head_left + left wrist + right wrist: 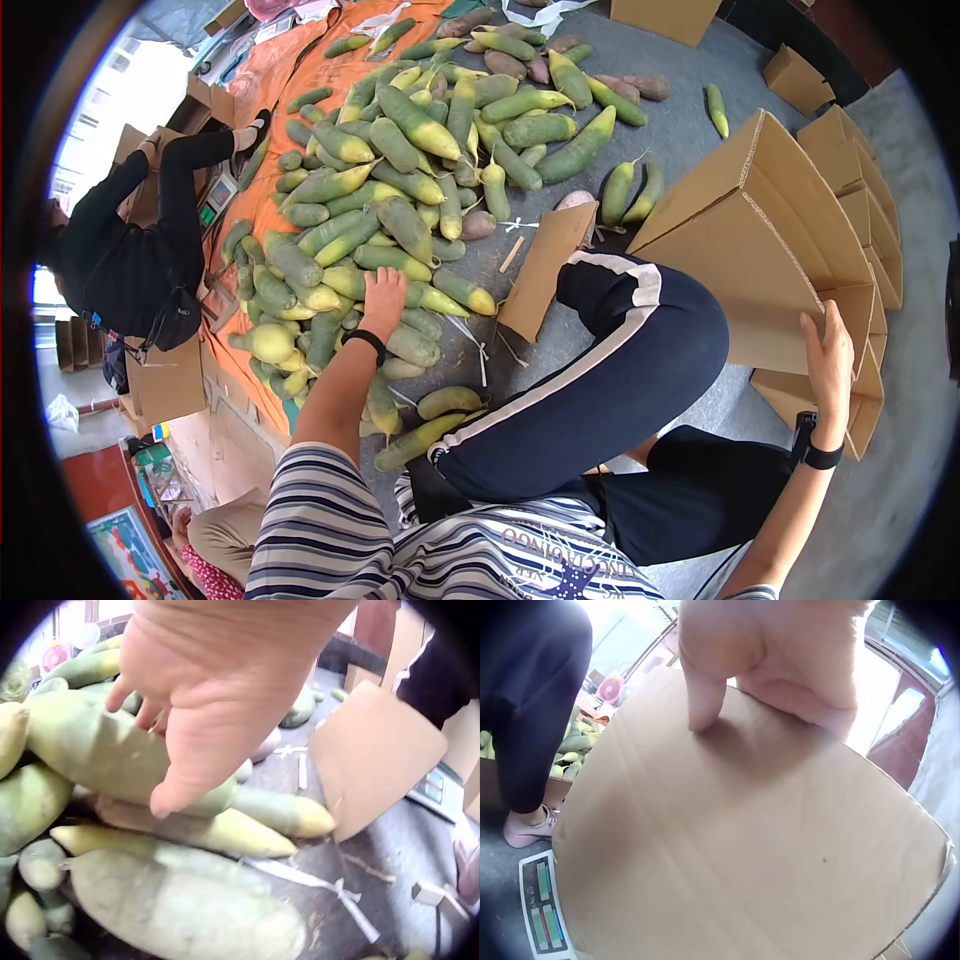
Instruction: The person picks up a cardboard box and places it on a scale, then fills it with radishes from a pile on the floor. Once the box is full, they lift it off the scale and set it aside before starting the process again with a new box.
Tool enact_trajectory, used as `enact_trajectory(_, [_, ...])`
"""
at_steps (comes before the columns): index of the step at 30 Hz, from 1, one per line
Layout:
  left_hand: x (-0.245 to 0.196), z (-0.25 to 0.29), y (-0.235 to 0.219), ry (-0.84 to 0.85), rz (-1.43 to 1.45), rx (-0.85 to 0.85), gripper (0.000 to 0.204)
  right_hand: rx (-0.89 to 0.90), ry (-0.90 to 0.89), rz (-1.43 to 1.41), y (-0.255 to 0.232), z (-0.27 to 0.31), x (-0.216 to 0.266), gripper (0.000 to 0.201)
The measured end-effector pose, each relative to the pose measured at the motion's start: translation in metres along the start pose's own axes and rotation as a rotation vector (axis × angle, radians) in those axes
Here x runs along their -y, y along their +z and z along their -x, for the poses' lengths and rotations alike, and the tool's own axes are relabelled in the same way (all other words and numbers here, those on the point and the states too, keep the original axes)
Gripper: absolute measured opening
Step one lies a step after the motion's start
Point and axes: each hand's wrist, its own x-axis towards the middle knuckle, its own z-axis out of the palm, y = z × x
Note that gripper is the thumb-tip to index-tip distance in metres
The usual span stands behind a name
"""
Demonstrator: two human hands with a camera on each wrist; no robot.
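Observation:
My left hand (383, 300) lies over a long green radish (97, 750) on the heap, its thumb (166, 796) on the near side and the other fingers across the top. A pale, thick green radish (187, 904) rests just below that hand in the left wrist view. At the right, my right hand (830, 355) grips the edge of a tall cardboard box (735, 240). In the right wrist view, the thumb (705, 705) presses on the box's flat wall (735, 847), while the other fingers pass over its upper edge and are partly hidden.
The radish heap spreads over an orange sheet (275, 115) and grey floor. A loose cardboard flap (540, 270) stands by my bent knee (660, 330). More cardboard boxes (870, 230) line the right. A person in black (130, 250) sits at left beside a digital scale (217, 198).

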Motion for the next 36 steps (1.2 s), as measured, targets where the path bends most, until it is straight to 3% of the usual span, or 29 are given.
enact_trajectory(2, [-0.001, -0.003, 0.003, 0.005, -0.015, 0.043, 0.021, 0.009, 0.004, 0.011, -0.002, 0.0, 0.005, 0.024])
enact_trajectory(4, [-0.007, -0.008, -0.008, 0.045, -0.049, 0.276, 0.023, 0.115, 0.157, -0.033, -0.007, -0.001, 0.012, 0.026])
enact_trajectory(5, [-0.011, -0.007, -0.012, 0.044, -0.045, 0.272, 0.023, 0.112, 0.156, -0.029, -0.005, -0.001, 0.009, 0.026])
enact_trajectory(7, [-0.021, -0.005, -0.027, 0.08, 0.174, 0.198, 0.022, 0.108, 0.122, 0.02, -0.003, 0.002, 0.003, 0.04])
enact_trajectory(9, [-0.026, -0.002, -0.06, 0.003, 0.393, 0.092, 0.042, 0.196, 0.197, 0.014, -0.01, -0.002, 0.011, 0.04])
enact_trajectory(10, [-0.03, -0.001, -0.079, -0.044, 0.545, 0.049, 0.052, -0.008, 0.024, 0.018, 0.001, 0.003, 0.001, 0.024])
enact_trajectory(11, [-0.033, 0.0, -0.082, -0.119, 0.65, -0.008, 0.067, -0.085, -0.03, 0.029, 0.003, 0.005, 0.001, 0.022])
enact_trajectory(14, [-0.028, 0.005, -0.104, -0.236, 0.927, -0.196, 0.064, -0.077, -0.01, 0.012, 0.004, 0.004, -0.003, 0.024])
enact_trajectory(16, [-0.017, 0.0, -0.115, -0.38, 1.165, -0.221, 0.068, -0.082, -0.045, 0.056, 0.007, 0.004, -0.009, 0.026])
enact_trajectory(17, [-0.009, -0.008, -0.147, -0.43, 1.368, -0.155, 0.066, -0.09, -0.062, 0.078, 0.009, 0.005, -0.011, 0.027])
enact_trajectory(18, [-0.005, -0.017, -0.179, -0.444, 1.387, -0.235, 0.064, -0.102, -0.063, 0.082, 0.011, 0.006, -0.011, 0.026])
enact_trajectory(20, [0.007, -0.035, -0.248, -0.318, 1.325, -0.459, 0.06, -0.125, -0.068, 0.095, 0.014, 0.01, -0.01, 0.026])
enact_trajectory(22, [0.009, -0.056, -0.313, -0.191, 1.575, -0.638, 0.061, -0.14, -0.07, 0.115, 0.016, 0.012, -0.011, 0.025])
enact_trajectory(24, [-0.002, -0.08, -0.377, -0.055, 1.596, -0.833, 0.049, -0.126, -0.036, 0.084, 0.015, 0.015, -0.009, 0.025])
enact_trajectory(27, [-0.044, -0.12, -0.462, 0.215, 1.576, -0.793, 0.045, -0.097, 0.001, 0.068, 0.012, 0.017, -0.006, 0.023])
enact_trajectory(28, [-0.059, -0.142, -0.48, 0.387, 1.408, -0.849, 0.058, -0.121, -0.014, 0.078, 0.014, 0.017, -0.006, 0.023])
enact_trajectory(30, [-0.099, -0.175, -0.503, 0.519, 1.241, -0.845, 0.06, -0.13, -0.024, 0.101, 0.014, 0.018, -0.005, 0.022])
enact_trajectory(31, [-0.12, -0.189, -0.511, 0.59, 1.35, -0.698, 0.061, -0.133, -0.026, 0.099, 0.015, 0.019, -0.006, 0.022])
enact_trajectory(34, [-0.168, -0.235, -0.507, 0.738, 1.24, -0.378, 0.058, -0.128, -0.024, 0.111, 0.016, 0.018, -0.007, 0.022])
enact_trajectory(36, [-0.193, -0.256, -0.502, 0.698, 0.966, -0.105, 0.056, -0.134, -0.017, 0.109, 0.012, 0.019, -0.006, 0.023])
